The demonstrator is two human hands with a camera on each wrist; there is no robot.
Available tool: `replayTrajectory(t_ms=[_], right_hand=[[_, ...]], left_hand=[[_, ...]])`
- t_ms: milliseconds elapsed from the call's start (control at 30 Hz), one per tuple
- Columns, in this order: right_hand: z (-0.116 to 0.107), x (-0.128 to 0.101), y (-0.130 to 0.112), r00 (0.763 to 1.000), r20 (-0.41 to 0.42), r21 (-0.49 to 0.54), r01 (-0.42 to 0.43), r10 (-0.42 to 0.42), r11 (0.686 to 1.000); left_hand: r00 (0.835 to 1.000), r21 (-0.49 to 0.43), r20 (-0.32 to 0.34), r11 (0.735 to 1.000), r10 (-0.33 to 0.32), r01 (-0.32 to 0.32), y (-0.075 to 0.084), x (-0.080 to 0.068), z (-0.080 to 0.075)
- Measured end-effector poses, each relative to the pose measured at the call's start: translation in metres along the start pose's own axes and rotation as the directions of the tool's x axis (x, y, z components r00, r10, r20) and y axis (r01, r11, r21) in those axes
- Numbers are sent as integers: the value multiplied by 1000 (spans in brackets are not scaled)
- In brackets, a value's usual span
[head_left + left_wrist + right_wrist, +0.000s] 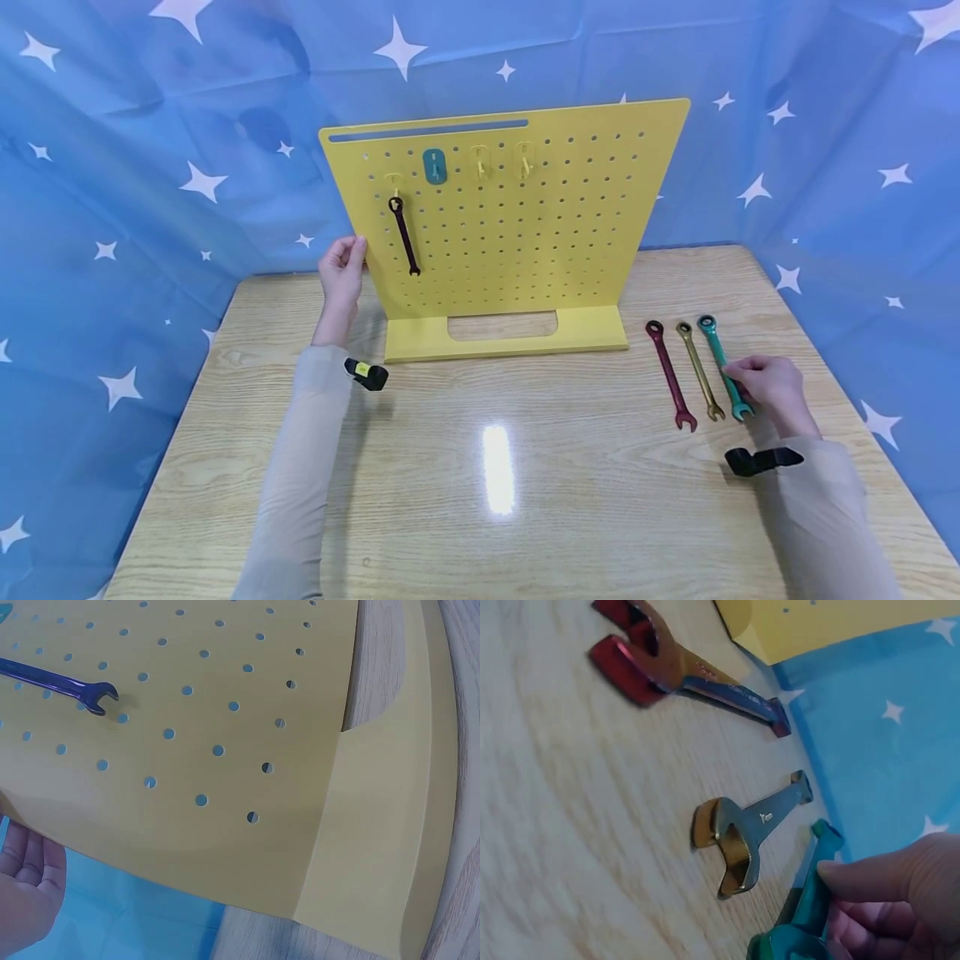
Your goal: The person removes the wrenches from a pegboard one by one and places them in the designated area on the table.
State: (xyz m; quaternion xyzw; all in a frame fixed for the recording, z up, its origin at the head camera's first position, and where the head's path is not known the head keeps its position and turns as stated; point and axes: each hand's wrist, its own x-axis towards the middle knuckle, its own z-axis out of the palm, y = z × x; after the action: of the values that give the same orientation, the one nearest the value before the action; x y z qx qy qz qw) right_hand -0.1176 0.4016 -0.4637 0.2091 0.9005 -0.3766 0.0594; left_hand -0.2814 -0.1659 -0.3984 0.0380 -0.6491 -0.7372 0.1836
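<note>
At the left edge of a yellow pegboard [585, 192], my left hand [342, 271] pinches the rim, with curled fingers partly behind the board in the left wrist view. A dark purple combination wrench [406, 242] hangs from the leftmost hook, its open end downward. On the table's right side, my right hand [772, 387] grips a green combination wrench [716, 346] by its shank between thumb and fingers. Beside it lie a gold wrench [699, 368] and a red wrench [670, 373], roughly parallel. In the right wrist view the thumb presses the green shank [810, 900].
To the right of the hanging wrench, the pegboard carries a blue hook [434, 167] and two yellow hooks [481, 162]. Its base [416, 340], with a cut-out slot, stands on the wooden table [420, 500]. Blue star-patterned cloth [247, 92] surrounds the table's back and sides.
</note>
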Motion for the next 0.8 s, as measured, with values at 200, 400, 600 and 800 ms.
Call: replayTrajectory(t_ms=[200,400,600,800], right_hand=[[-2,0,-3,1000,-24,-48,11,-12,999],[-2,0,-1,998,-45,-16,34,-35,999],[-2,-4,-11,993,-75,87,96,-89,992],[1,-2,-21,985,-93,176,157,-143,972]], left_hand=[[1000,8,-6,1000,-8,8,0,0,0],[1000,15,-18,1000,-6,6,0,0,0],[999,28,-19,999,-28,28,1,0,-1],[1000,23,-16,1000,-21,22,1,0,0]])
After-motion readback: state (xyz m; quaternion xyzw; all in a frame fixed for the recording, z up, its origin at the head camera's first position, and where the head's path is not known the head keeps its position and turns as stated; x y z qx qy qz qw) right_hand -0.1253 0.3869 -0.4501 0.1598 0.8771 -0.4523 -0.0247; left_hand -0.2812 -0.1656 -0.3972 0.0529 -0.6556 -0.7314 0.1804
